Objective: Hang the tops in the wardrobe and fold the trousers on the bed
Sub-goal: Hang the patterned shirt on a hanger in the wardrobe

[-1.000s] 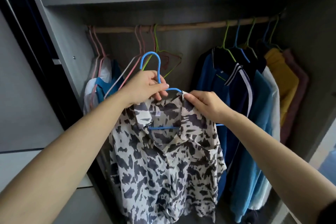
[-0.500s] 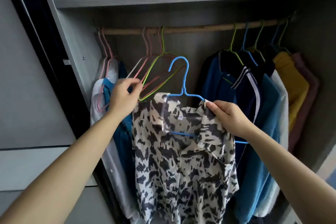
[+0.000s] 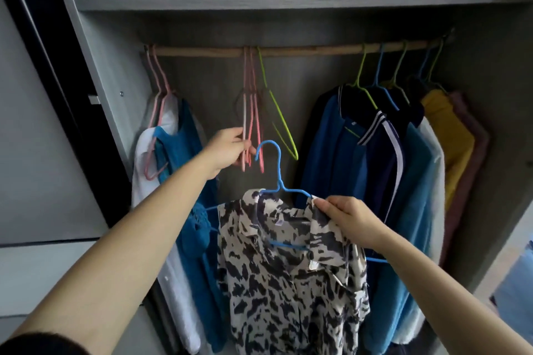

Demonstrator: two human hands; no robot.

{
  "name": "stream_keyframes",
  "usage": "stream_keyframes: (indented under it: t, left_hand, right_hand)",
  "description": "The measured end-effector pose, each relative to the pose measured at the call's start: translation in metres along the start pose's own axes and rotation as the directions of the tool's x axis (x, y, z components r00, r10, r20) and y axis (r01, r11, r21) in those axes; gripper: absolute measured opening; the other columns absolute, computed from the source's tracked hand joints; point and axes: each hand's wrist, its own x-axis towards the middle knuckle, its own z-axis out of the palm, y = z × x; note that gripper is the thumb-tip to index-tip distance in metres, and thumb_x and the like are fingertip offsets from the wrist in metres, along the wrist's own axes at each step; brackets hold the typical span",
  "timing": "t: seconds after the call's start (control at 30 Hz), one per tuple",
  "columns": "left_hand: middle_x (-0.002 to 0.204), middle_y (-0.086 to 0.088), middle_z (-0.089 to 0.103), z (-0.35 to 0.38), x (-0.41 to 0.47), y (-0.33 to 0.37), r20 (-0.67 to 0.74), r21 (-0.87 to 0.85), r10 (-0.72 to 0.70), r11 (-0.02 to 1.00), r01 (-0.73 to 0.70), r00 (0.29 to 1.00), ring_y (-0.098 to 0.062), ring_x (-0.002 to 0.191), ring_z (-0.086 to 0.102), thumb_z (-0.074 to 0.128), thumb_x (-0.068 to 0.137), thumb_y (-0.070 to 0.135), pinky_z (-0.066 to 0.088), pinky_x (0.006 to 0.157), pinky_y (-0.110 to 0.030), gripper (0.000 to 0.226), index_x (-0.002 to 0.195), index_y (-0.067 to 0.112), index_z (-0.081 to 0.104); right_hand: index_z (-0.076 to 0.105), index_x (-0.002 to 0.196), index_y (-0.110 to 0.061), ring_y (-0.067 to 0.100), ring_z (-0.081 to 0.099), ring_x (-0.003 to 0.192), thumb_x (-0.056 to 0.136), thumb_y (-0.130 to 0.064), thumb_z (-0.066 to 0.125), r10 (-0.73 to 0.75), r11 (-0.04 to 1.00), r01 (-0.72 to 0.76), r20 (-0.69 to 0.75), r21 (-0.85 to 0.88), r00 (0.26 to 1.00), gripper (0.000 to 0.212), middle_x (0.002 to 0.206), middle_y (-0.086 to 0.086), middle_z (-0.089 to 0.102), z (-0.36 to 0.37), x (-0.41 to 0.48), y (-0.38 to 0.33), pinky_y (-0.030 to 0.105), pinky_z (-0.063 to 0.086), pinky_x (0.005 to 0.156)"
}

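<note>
Head view, query: what is being held?
Reply: patterned shirt [image 3: 288, 282], on blue hanger [image 3: 277, 173] below rail [image 3: 302, 51], is being pinched by right hand [image 3: 349, 216]; pink hangers [image 3: 249, 112] are being clasped by left hand [image 3: 230, 150]. Hem is being cropped.

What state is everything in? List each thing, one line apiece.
patterned shirt: on the blue hanger, not yet on the rail.
blue hanger: hook free, below the rail.
right hand: pinches the patterned shirt at its shoulder.
left hand: grips the pink hangers.
pink hangers: empty, hooked on the rail.
green hanger: empty, hooked on the rail.
</note>
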Motion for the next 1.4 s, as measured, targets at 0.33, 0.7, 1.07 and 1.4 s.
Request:
stream_keyframes:
  t: [0.33,0.7,1.07,1.4]
  left_hand:
    - [0.101,-0.010,0.067,0.040,0.011,0.025,0.126,0.056,0.062,0.996,-0.070,0.990,-0.015,0.086,0.059,0.058,0.100,0.018,0.041,0.065,-0.019,0.036,0.134,0.011,0.053]
    - [0.099,0.018,0.060,0.000,0.010,0.005,0.021,0.146,0.139,0.979,-0.140,0.990,-0.001,0.096,0.054,0.059,0.098,0.027,0.038,0.083,-0.020,0.032,0.126,0.013,0.065]
    - [0.111,0.010,0.064,-0.029,0.004,-0.015,0.074,0.134,0.087,0.986,-0.097,0.993,-0.009,0.110,0.054,0.052,0.102,0.026,0.038,0.091,-0.022,0.028,0.126,0.020,0.066]
    - [0.142,-0.015,0.048,-0.089,-0.026,-0.052,-0.554,0.516,0.336,0.857,-0.003,0.761,-0.034,0.134,0.040,0.052,0.095,0.020,0.030,0.111,-0.046,0.043,0.138,0.017,0.054]
  right_hand:
    - [0.070,0.081,-0.019,0.012,0.072,0.074,0.088,-0.072,0.048,0.164,0.984,-0.160,-0.057,0.074,0.985,0.058,0.080,-0.001,0.075,-0.004,-0.025,0.020,0.036,0.060,0.073]
    - [0.072,0.099,-0.012,0.029,0.073,0.098,0.101,-0.032,0.055,0.242,0.893,-0.306,0.222,0.329,0.944,0.026,0.102,0.010,0.076,0.038,-0.032,-0.011,0.046,0.055,0.097]
    - [0.067,0.095,-0.016,0.028,0.072,0.093,0.093,-0.044,0.060,0.240,0.841,-0.260,0.104,0.474,0.965,0.028,0.103,0.013,0.074,0.073,-0.049,-0.023,0.043,0.055,0.087]
    - [0.061,0.109,0.001,0.026,0.066,0.085,0.101,-0.034,0.057,0.193,0.830,-0.221,0.109,0.512,0.975,0.035,0.094,0.014,0.069,0.118,-0.012,-0.076,0.041,0.052,0.081]
